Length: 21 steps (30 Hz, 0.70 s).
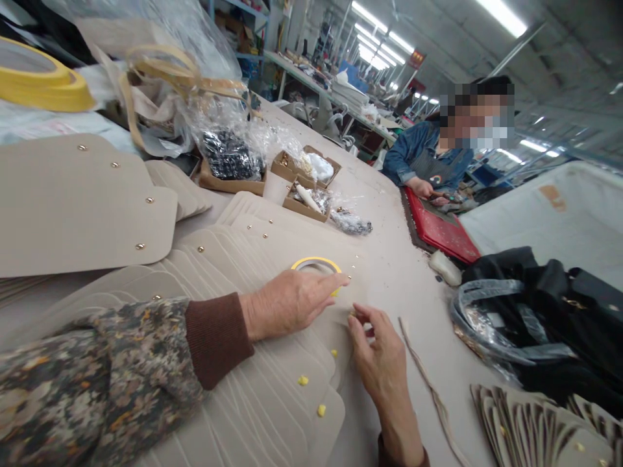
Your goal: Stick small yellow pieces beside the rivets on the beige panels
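1. Head view: the left hand (pixel 292 301) lies flat and open, palm down, on the top beige leather panel (pixel 272 259) of a fanned stack, gripping nothing. Its fingertips reach the yellow tape roll (pixel 316 264) that rests on the same panel.
2. The right hand (pixel 377 357) sits just beside the left, at the panel's near edge. Its thumb and forefinger are pinched together on something small; what it is cannot be made out.
3. Small yellow bits (pixel 303 380) lie on the lower panels of the stack, near the right wrist.
4. A thin beige strip (pixel 428 383) trails along the worktop (pixel 403 272) right of the right hand.
5. Further right are black bags (pixel 549 305) with clear plastic wrap, and another fan of panels (pixel 535 421) at the bottom corner.
6. Behind the stack stand cardboard boxes of small hardware (pixel 304 178) and clear plastic bags (pixel 228 130); a large single panel (pixel 73 201) with metal studs lies at far left.
7. Across the worktop, a person in a denim jacket (pixel 423 155) works over a red mat (pixel 442 230).
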Available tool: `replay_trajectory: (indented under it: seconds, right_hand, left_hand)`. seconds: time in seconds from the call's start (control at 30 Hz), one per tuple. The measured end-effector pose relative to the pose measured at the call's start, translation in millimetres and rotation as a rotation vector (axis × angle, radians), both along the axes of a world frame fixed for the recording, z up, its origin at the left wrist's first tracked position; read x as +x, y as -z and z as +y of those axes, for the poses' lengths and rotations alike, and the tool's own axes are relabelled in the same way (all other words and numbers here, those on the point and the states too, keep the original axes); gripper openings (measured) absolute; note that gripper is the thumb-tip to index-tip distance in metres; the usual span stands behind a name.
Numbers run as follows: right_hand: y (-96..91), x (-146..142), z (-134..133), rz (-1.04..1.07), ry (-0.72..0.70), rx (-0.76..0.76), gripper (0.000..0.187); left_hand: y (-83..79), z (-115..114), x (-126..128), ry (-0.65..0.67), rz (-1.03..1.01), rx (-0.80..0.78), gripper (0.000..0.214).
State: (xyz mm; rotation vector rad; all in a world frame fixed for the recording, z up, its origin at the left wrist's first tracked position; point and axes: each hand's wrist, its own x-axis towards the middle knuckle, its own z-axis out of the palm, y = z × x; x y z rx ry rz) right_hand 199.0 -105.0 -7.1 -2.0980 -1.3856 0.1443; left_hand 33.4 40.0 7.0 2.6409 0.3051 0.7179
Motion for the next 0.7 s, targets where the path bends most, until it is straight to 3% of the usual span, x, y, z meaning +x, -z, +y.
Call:
replay_trajectory:
  seconds: [0.1,0.2,0.5,0.7]
  right_hand:
    - [12.6,4,6,-0.206,-0.068,0.084,0.036]
    - [18.1,6,9,-0.229,-0.056,0.063,0.037]
    - [8.0,-10,6,0.355,-0.049,-0.001,0.022]
    - [10.5,-9,9,0.306,-0.030,-0.043,0.025]
  left_hand:
    - [-0.6,3,1,-0.069,-0.096,-0.008,0.034]
    - [-1.0,7,1,-0.117,-0.144,-0.010,0.032]
    - [0.0,12,4,-0.127,0.187,0.096,0.031]
    - [-4.0,10,2,-0.152,0.364,0.076,0.018]
